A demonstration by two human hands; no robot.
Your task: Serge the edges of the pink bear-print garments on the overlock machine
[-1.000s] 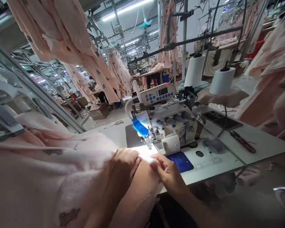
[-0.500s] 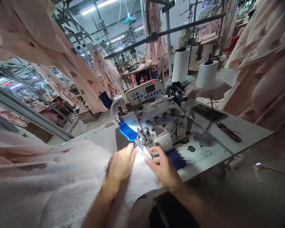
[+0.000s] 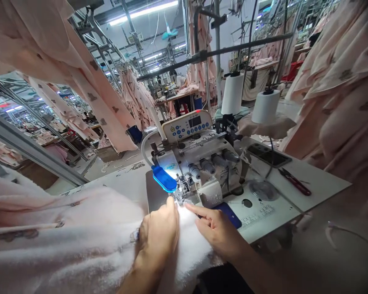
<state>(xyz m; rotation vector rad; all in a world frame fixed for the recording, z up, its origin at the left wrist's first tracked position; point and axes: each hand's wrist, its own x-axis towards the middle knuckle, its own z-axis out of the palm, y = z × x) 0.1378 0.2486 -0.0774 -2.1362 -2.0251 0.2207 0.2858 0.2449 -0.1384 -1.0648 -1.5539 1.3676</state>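
Left hand (image 3: 159, 228) closed on pale pink fabric (image 3: 101, 216), near side of sewing machine (image 3: 210, 192). Right hand (image 3: 217, 228) touches fabric, index finger extended; whether it pinches, cannot tell. Fabric spreads left and near. Blue lamp (image 3: 164, 178) just beyond left fingertips.

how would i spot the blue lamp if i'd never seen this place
Find the white table and the overlock sewing machine on it. At the machine's left, a curved white tube leads down to an elongated, rounded blue lamp. Unlike the darker blue pad lying on the table, it is bright blue and raised.
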